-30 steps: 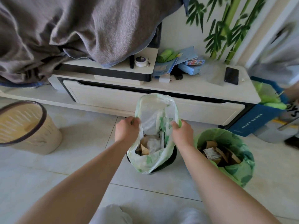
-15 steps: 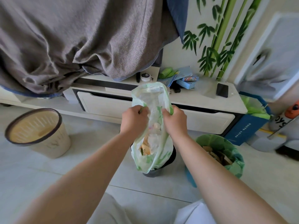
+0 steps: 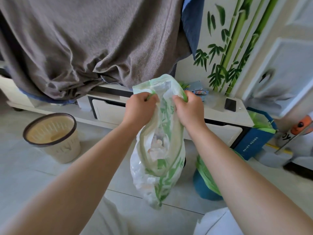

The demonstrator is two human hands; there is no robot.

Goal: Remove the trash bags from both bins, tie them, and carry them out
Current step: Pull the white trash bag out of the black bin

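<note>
A white trash bag with green print (image 3: pixel 157 170) hangs in the air in front of me, full of paper and scraps. My left hand (image 3: pixel 140 107) grips the left side of its mouth and my right hand (image 3: pixel 188 109) grips the right side, both fists closed on the rim. Its dark bin is almost wholly hidden behind the bag. To the right a blue bin (image 3: pixel 206 190) still holds a green bag (image 3: pixel 205 172), partly covered by my right forearm.
A beige bin with a dark rim (image 3: pixel 52 134) stands on the floor at left. A low white cabinet (image 3: pixel 108 111) runs behind, with a phone (image 3: pixel 230 104) on it and a grey blanket (image 3: pixel 84 44) draped above. A blue box (image 3: pixel 254 141) sits at right.
Both hands have lifted the white bag up out of its bin and drawn its mouth closer together. The view has risen with them.
</note>
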